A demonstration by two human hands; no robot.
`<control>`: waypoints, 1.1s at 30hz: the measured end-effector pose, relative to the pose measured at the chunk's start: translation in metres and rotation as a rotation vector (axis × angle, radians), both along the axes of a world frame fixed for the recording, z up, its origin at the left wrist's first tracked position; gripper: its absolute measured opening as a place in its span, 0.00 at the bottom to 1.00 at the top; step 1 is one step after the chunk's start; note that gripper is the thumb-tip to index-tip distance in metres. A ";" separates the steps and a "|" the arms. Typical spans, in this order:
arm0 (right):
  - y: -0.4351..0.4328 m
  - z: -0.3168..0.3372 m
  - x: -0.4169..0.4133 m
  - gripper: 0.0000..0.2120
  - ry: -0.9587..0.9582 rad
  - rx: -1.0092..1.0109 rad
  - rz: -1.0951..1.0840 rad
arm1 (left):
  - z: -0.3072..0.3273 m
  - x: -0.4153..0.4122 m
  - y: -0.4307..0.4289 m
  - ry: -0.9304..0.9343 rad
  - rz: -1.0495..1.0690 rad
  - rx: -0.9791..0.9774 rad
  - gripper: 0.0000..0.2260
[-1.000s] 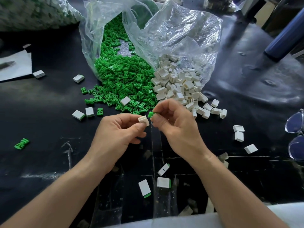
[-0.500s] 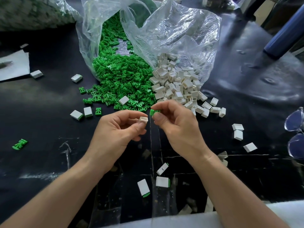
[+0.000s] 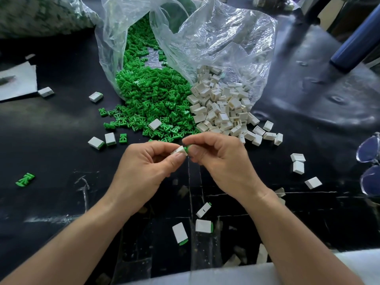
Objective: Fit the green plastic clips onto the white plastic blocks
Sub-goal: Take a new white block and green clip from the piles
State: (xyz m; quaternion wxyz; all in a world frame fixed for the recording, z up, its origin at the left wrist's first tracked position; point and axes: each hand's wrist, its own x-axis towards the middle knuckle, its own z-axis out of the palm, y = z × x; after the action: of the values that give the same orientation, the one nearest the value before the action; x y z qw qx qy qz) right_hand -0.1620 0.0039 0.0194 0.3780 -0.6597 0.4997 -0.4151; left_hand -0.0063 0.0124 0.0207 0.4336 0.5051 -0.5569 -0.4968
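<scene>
Two bare hands meet over the black tabletop, and we see them working one piece each. Our left hand pinches a white plastic block between thumb and forefinger, tilted, its open end facing right. Our right hand pinches a green plastic clip in its fingertips, and the clip touches the block's end; how far it sits inside we cannot tell, since fingers cover most of it.

Just beyond the hands lies a heap of green clips spilling from a clear plastic bag, with a heap of white blocks touching it on the right. Three blocks with green showing at one end lie near our wrists, between the forearms. A lone green clip sits well apart at the left, and a pair of glasses rests at the right edge.
</scene>
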 end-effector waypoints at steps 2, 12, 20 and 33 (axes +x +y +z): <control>0.000 0.001 0.000 0.05 0.008 0.051 0.003 | 0.000 0.001 -0.001 0.006 -0.002 -0.003 0.07; 0.003 0.009 -0.003 0.07 0.339 -0.028 0.134 | 0.001 0.001 0.002 -0.046 -0.097 0.026 0.04; 0.004 0.007 -0.003 0.06 0.559 -0.172 0.250 | -0.004 0.005 0.004 -0.238 -0.201 -0.059 0.09; 0.002 0.009 0.002 0.29 -0.363 0.523 0.161 | 0.005 -0.002 -0.001 0.189 -0.087 -0.018 0.08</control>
State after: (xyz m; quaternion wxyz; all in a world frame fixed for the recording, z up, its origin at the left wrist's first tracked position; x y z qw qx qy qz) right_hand -0.1600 0.0061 0.0283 0.6491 -0.4927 0.4602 -0.3524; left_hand -0.0088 0.0114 0.0256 0.4668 0.4273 -0.5393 -0.5555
